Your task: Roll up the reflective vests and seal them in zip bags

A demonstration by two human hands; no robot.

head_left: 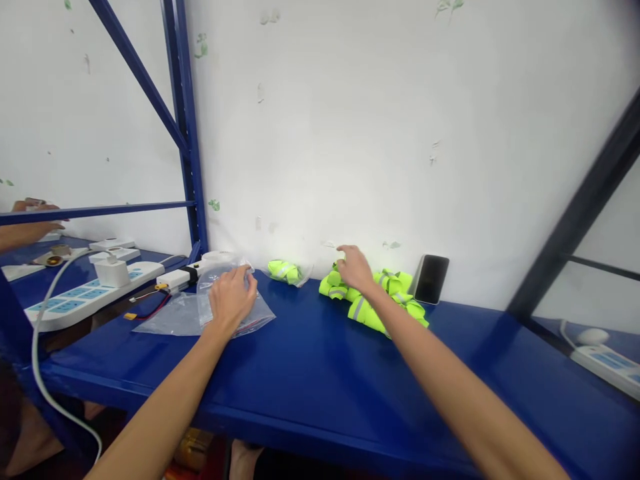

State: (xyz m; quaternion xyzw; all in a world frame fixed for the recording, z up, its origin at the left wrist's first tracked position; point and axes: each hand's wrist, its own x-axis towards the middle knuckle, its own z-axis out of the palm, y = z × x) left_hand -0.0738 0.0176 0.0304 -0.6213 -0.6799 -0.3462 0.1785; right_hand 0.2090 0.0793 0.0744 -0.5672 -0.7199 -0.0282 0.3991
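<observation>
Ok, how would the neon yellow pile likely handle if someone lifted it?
The neon yellow pile is probably floppy, since its strips fold and curl loosely. It likely feels light, as the bands look thin. Lifting one loop may drag others along, because they overlap.

A black phone (432,279) leans on the white wall (320,133), and a white plug (111,271) sits in a power strip (83,293).

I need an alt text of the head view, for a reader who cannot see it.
A person's left hand rests on clear plastic bags and the right hand is at a pile of neon-yellow reflective strips, on a blue table. Between the hands lies a bagged neon bundle; a dark-screened phone stands tilted at right.
</observation>
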